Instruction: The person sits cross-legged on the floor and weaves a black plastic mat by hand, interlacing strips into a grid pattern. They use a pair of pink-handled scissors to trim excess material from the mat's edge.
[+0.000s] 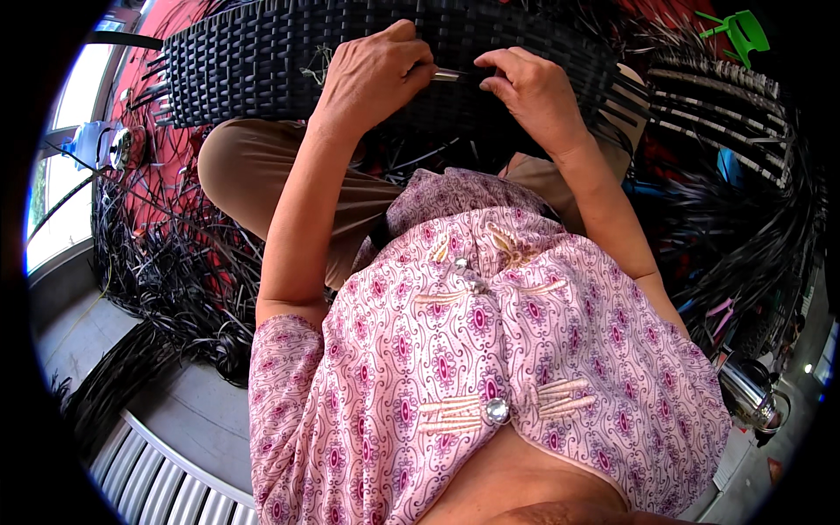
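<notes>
One slim metal tool [448,76] clamped in left hand [376,74]; right hand [529,87] thumb and fingertip look apart, can't tell if anything thin's between; dark woven panel [245,70] lies far centre; probably light, springy, slick; grip woven edge, not loose rib ends [160,90] at left.

Daylight glares through white-framed glass panes [83,86] beyond the left edge of the red floor covering [179,156]; fisheye margins curve and blacken.

Slim metal piece [447,76]: one end hidden by left fingers [422,74]. Woven panel [236,79] cut off above.
</notes>
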